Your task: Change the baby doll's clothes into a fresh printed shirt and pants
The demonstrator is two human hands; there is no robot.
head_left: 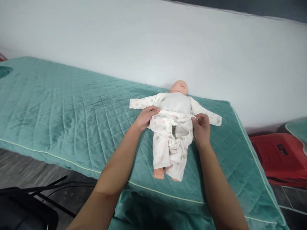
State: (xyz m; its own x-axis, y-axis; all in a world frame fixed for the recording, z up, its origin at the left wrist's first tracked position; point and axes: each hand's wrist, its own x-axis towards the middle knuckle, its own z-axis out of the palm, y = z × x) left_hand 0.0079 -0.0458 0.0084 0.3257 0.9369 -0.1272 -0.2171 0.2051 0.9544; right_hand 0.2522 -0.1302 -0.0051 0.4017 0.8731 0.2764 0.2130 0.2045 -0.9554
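A baby doll (176,101) lies on its back on the bed, its head toward the wall and its feet toward me. White printed baby trousers (161,148) cover its legs, with the bare feet showing at the cuffs. Printed sleeves cover both outstretched arms, and the pale chest is uncovered. My left hand (145,117) pinches the waist edge of the printed cloth at the doll's left-hand side in view. At the opposite side, my right hand (201,127) grips the same edge between thumb and fingers. The edge is stretched across the belly between both hands.
A green quilted bedspread (79,115) with pale piping covers the bed, which runs along a white wall (120,41). To the right stands a red plastic case or stool (278,159). A black folding chair (26,207) is at the lower left.
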